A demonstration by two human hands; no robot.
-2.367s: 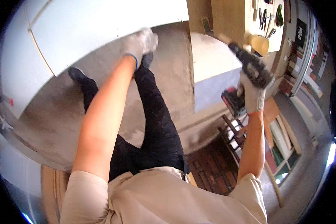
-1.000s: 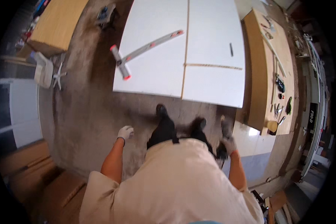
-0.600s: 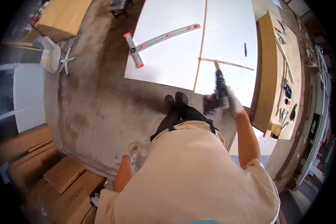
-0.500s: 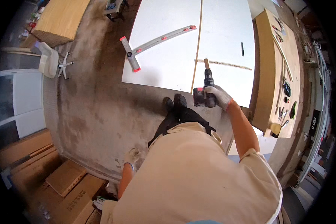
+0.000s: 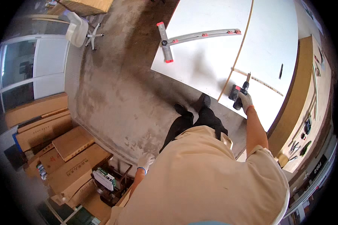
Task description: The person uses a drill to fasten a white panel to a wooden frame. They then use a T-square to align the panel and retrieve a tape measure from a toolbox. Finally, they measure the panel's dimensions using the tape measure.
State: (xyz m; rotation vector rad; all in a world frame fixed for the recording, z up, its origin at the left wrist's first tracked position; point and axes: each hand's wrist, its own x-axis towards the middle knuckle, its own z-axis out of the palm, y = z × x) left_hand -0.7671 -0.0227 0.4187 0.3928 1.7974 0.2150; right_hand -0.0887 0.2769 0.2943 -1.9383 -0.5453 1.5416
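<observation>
My right hand (image 5: 246,101), in a pale work glove, is closed round the grip of a black cordless drill (image 5: 236,92) with a red mark on its battery end. Its narrow tan tip points away from me, over the white panel (image 5: 199,71). Beyond the drill, a thin marked strip (image 5: 267,86) lies across the panel. My left hand (image 5: 145,160), also gloved, hangs low beside my body with nothing visible in it; its fingers look loosely apart, though they are small and blurred. On the panel's left part rests a grey T-shaped ruler (image 5: 202,36) with red fittings.
A long tan strip (image 5: 245,35) runs lengthwise along the panel. At the right, a wooden bench (image 5: 308,112) holds several hand tools. Cardboard boxes (image 5: 73,142) pile up at the lower left, near a dark stand (image 5: 120,176). A white swivel chair (image 5: 77,30) stands far left.
My view has swung left, so the panel, ruler and bench shift right in the picture. The drill stays in my right hand. More of the boxes and the dark stand show.
</observation>
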